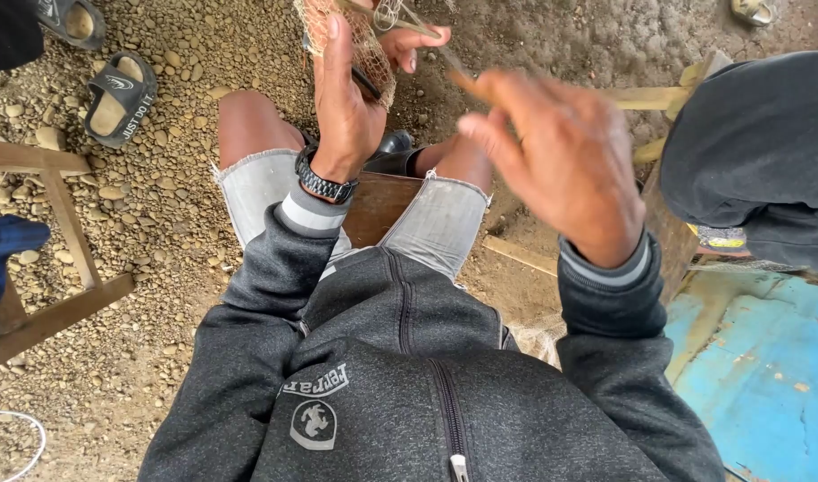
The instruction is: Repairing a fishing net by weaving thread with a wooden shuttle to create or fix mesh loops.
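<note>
A seated person in a dark grey zip jacket and pale denim shorts looks down at their own hands over a gravel floor. The left hand [345,103], wearing a black wristwatch [324,183], is raised at the far centre, fingers closed around a tan, fine-mesh fishing net [360,40]. The right hand [556,156], blurred with motion, is loosely curled to the right of the net; whether it grips a thin thread or tool cannot be told. Keeping the mesh taut in the left hand would likely steady the work. Black sandals [114,94] lie far left.
</note>
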